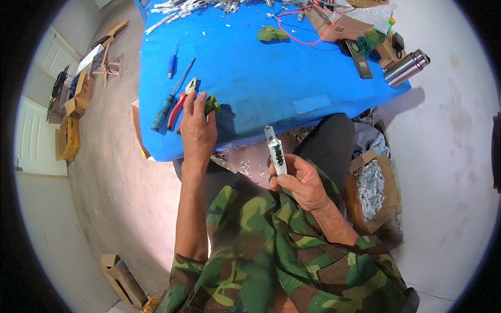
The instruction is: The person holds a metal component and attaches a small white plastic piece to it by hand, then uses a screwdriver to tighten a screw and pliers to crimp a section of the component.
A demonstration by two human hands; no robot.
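My right hand (305,185) grips the lower end of a slim white piece (277,154) between thumb and fingers, above my lap. Black smears or print cover its middle, and its upper tip looks clear; its exact kind I cannot make out. On the blue-covered table (240,78), my left hand (198,128) rests with fingers stretched forward and apart. It partly covers the red-handled pliers (176,112) and lies against a crumpled green cloth (211,104); whether the fingers touch the pliers is unclear. A screwdriver (164,112) with a teal handle lies left of the pliers.
A smaller blue screwdriver (171,67) lies farther off. Across the back are a heap of whitish strips (209,6), another green cloth (271,34), a pink cord (292,39) and a carton (336,28). A phone-like device (358,60) and steel flask (407,69) stand right. Beside my right leg sits a scrap-filled box (389,195).
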